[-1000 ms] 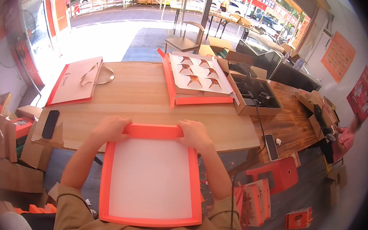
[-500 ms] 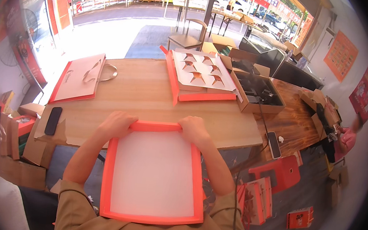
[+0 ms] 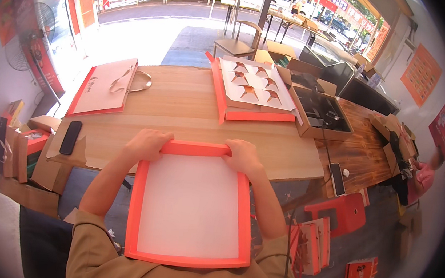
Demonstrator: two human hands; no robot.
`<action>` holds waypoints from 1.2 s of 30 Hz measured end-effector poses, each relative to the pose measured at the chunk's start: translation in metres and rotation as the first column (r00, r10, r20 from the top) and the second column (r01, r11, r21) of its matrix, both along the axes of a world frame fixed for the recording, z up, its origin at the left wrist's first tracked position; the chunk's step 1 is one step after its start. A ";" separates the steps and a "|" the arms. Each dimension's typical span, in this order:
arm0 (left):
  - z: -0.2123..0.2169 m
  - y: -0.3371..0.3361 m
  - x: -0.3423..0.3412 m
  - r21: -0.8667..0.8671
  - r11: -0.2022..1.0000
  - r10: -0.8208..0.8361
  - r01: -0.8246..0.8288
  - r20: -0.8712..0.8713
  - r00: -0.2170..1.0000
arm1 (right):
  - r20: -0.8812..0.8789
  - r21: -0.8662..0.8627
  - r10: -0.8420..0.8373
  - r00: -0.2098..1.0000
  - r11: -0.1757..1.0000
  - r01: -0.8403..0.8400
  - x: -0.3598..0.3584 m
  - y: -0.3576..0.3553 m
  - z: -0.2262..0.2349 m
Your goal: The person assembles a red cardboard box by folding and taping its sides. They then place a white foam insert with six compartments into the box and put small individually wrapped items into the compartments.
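A shallow red box with a white inside (image 3: 190,211) lies between my forearms, its near side against my body and its far side by the table's front edge. My left hand (image 3: 149,144) is closed round the far left corner, fingers wrapped over the red wall. At the far right corner, my right hand (image 3: 243,156) grips the same wall. Fingertips of both hands are partly hidden. Farther off on the table, a white insert with several star-shaped cut-outs (image 3: 251,102) sits in an open red box (image 3: 259,118).
A pink paper bag (image 3: 101,87) and a dark phone (image 3: 70,138) lie left on the wooden table (image 3: 179,92). To the right are an open carton (image 3: 322,128) and another phone (image 3: 337,179). A red stool (image 3: 346,215) stands below. A person in pink (image 3: 423,177) is at far right.
The box's far wall, narrower and apart from the side walls before, now spans corner to corner between my hands. The whole view has shifted slightly. Both hands keep hold at the far corners.
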State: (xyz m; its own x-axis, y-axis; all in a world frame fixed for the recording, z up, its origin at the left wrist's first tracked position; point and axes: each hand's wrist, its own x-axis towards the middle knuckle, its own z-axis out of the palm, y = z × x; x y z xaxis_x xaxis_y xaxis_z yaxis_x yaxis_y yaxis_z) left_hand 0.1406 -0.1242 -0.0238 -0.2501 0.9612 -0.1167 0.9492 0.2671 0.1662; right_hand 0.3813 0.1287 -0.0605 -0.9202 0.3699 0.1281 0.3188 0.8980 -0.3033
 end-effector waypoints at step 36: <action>-0.011 0.013 -0.037 -0.025 0.983 -0.184 0.183 -0.089 0.979 | 0.206 -0.010 0.122 0.971 0.992 -0.123 -0.018 -0.004 0.031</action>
State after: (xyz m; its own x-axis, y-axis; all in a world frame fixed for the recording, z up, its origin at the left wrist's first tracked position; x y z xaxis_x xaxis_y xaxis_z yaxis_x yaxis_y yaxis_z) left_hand 0.1035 -0.1109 -0.0347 -0.0800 0.9897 -0.1184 0.9932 0.0892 0.0746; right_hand 0.3635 0.1244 -0.0299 -0.9652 0.2525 -0.0677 0.2614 0.9349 -0.2401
